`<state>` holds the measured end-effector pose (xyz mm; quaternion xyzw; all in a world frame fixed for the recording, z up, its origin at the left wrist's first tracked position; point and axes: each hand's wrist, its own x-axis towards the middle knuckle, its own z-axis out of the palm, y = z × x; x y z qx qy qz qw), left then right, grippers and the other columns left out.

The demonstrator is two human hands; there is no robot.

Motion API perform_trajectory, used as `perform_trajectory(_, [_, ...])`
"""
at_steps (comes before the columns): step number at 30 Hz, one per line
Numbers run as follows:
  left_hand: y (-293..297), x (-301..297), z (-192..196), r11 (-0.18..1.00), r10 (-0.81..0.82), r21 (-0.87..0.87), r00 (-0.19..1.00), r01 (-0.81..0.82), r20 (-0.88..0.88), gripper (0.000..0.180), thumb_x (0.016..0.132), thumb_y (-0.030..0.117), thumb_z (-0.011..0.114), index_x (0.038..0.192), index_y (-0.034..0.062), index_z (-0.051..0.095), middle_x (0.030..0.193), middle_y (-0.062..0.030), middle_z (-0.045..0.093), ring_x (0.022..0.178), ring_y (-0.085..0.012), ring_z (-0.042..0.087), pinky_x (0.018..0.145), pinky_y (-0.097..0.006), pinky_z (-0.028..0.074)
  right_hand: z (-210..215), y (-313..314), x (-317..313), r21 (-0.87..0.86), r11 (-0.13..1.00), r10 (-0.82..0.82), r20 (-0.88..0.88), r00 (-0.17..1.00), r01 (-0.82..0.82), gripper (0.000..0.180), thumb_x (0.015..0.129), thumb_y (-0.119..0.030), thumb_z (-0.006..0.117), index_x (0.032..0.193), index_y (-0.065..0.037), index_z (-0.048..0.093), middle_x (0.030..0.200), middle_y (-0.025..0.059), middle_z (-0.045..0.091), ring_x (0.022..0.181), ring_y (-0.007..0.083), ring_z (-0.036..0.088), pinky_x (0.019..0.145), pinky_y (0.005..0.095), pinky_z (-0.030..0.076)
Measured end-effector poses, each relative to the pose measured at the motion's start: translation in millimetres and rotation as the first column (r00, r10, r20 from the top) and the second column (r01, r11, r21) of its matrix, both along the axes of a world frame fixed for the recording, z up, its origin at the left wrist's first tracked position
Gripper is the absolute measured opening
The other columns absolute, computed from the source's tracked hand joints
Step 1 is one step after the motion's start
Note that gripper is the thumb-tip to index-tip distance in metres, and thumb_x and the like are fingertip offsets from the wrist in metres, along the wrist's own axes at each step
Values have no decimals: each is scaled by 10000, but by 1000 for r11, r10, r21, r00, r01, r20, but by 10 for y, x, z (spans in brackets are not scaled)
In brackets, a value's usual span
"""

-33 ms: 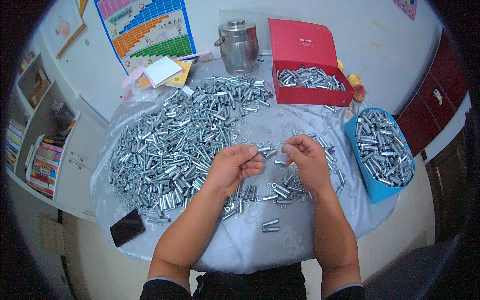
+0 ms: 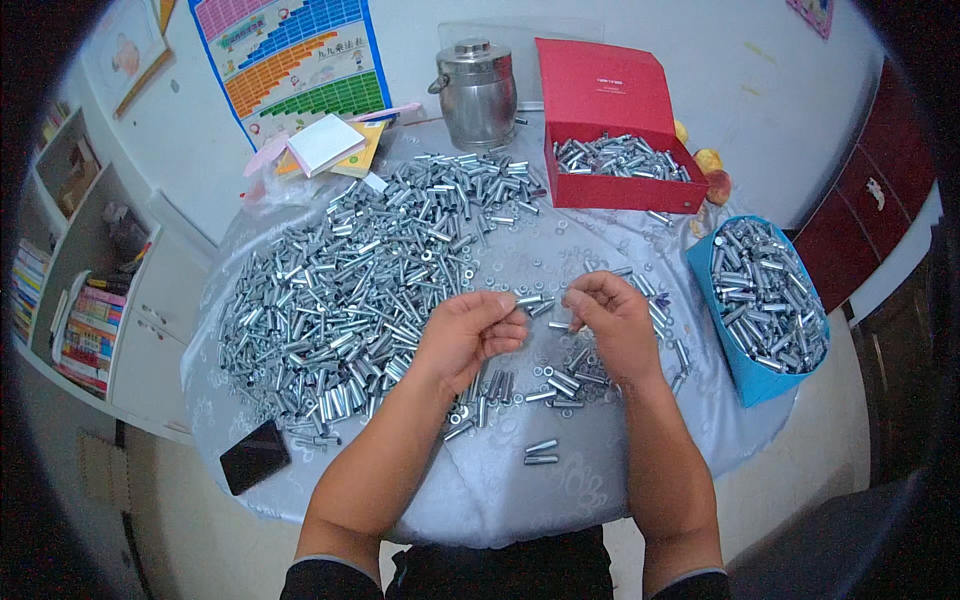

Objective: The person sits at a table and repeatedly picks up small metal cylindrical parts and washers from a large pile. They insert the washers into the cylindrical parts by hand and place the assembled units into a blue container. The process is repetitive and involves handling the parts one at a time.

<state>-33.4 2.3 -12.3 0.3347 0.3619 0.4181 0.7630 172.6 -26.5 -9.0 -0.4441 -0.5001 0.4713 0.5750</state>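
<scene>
My left hand (image 2: 472, 335) is closed over the middle of the table, thumb and forefinger pinching a short shiny metal bolt (image 2: 530, 300) that points right. Close to its tip, my right hand (image 2: 618, 322) has thumb and fingers drawn together; whatever they hold is too small to make out. Left of my hands spreads a big heap of loose silver metal sleeves and bolts (image 2: 330, 300). Below and between the hands lie a smaller group of metal sleeves (image 2: 565, 383) and scattered washers. Two sleeves (image 2: 541, 452) rest apart, nearer to me.
A red open box (image 2: 625, 193) at the back and a blue fabric bin (image 2: 757, 378) at right are filled with metal bolts. A steel pot (image 2: 478, 100), notebooks (image 2: 326, 146) and a black phone (image 2: 254, 457) stand or lie on the cloth-covered round table (image 2: 500, 500).
My right hand's fingertips have shifted very slightly. Everything else stays in place.
</scene>
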Motion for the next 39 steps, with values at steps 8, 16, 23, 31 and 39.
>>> perform_trajectory(8, [-39, 25, 22, 999, -20, 33, 1000, 20, 11, 182, 922, 154, 628, 995, -10, 656, 863, -114, 705, 690, -166, 699, 595, -252, 588, -30, -9, -47, -33, 999, 7, -8, 1000, -8, 127, 888, -113, 641, 954, -8, 663, 797, 29, 655, 678, 84, 574, 617, 235, 466])
perform_trajectory(16, [-28, 11, -6, 1000, -9, 14, 1000, 9, 4, 183, 922, 156, 626, 990, -11, 654, 849, -113, 701, 686, -169, 697, 590, -252, 587, 27, -87, -127, 25, 998, -62, 238, 969, 57, 163, 854, -118, 697, 958, 6, 682, 795, 36, 669, 700, 86, 591, 635, 240, 478])
perform_trajectory(23, [-15, -9, -17, 999, -35, 5, 999, 35, 2, 185, 931, 148, 611, 985, -26, 642, 867, -120, 695, 717, -170, 686, 627, -251, 575, -5, -65, -116, 44, 997, -67, 307, 949, 56, 175, 849, -133, 705, 954, 5, 678, 799, 56, 676, 708, 90, 598, 640, 245, 482])
perform_trajectory(31, [40, -49, -43, 1000, 13, 5, 998, -13, 60, 178, 934, 140, 603, 988, -25, 641, 856, -117, 697, 701, -164, 688, 617, -257, 585, -94, -35, -8, 97, 990, 16, 656, 755, -106, 166, 826, -145, 703, 932, -18, 684, 743, 52, 646, 652, 136, 588, 629, 274, 471])
perform_trajectory(39, [42, -65, -12, 1000, 14, 14, 998, -15, 64, 175, 932, 134, 607, 995, -27, 636, 863, -119, 694, 712, -161, 685, 625, -260, 585, -51, -126, -53, -52, 904, 198, 931, 307, -423, 230, 761, -260, 696, 881, -64, 678, 893, 145, 644, 900, 345, 619, 805, 462, 487])
